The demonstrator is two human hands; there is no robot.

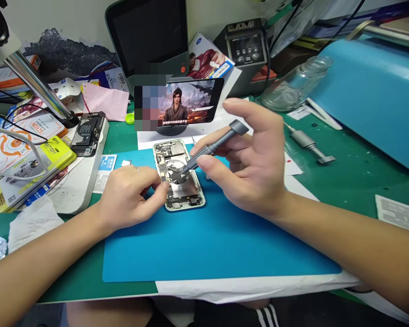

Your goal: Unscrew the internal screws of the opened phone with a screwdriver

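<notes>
An opened smartphone (pixel 184 188) lies on the blue mat (pixel 204 250), its boards, a silvery panel and a round dark area exposed. My left hand (pixel 134 195), fingers curled, grips the phone's left edge with thumb and forefinger. In my right hand (pixel 250 168) a grey screwdriver (pixel 213 145) is held between thumb and fingers, tilted down to the left. Its tip points at the round area in the middle of the phone; whether it touches cannot be made out.
Behind the opened phone, another phone (pixel 191 102) playing a video leans on a stand. A second grey screwdriver (pixel 308 143) and a glass jar (pixel 296 84) are on the right. To the left, a yellow battery box (pixel 34 175) and a dark phone part (pixel 87 134) rest on a white platform.
</notes>
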